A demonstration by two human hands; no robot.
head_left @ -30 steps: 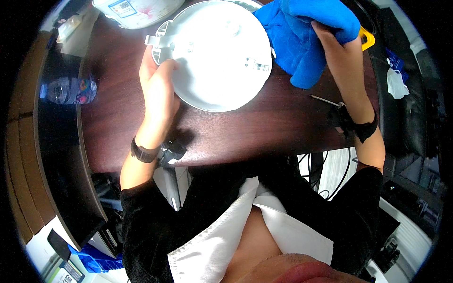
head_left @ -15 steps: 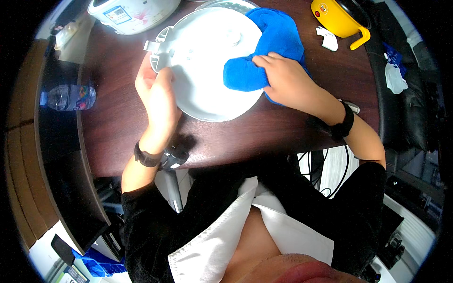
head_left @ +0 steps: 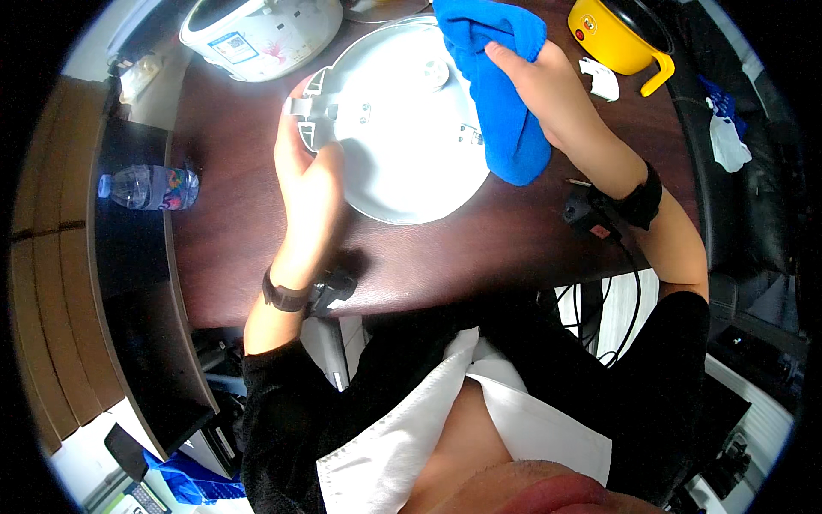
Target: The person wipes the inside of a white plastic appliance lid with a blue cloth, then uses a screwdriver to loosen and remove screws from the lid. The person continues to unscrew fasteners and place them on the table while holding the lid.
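Note:
A round white lid (head_left: 398,171) with a latch piece on its left edge is held above the dark wooden table. My left hand (head_left: 308,180) is closed around that edge beside the latch, the thumb on the near side. In my right hand (head_left: 552,94) is a blue cloth (head_left: 514,128), bunched under the thumb and hanging over the lid's right rim. The cloth hides part of the lid's upper right. A round white knob-like part (head_left: 434,74) shows on the lid's face.
A white cooker body (head_left: 274,38) stands at the far left. At the far right is a yellow pot (head_left: 612,38) with a handle, and a small white plastic piece (head_left: 601,80) lies near it. A water bottle (head_left: 154,188) lies left of the table on a dark surface.
My right hand has moved the blue cloth up and to the right, uncovering more of the lid's right side. My left hand keeps its hold on the lid.

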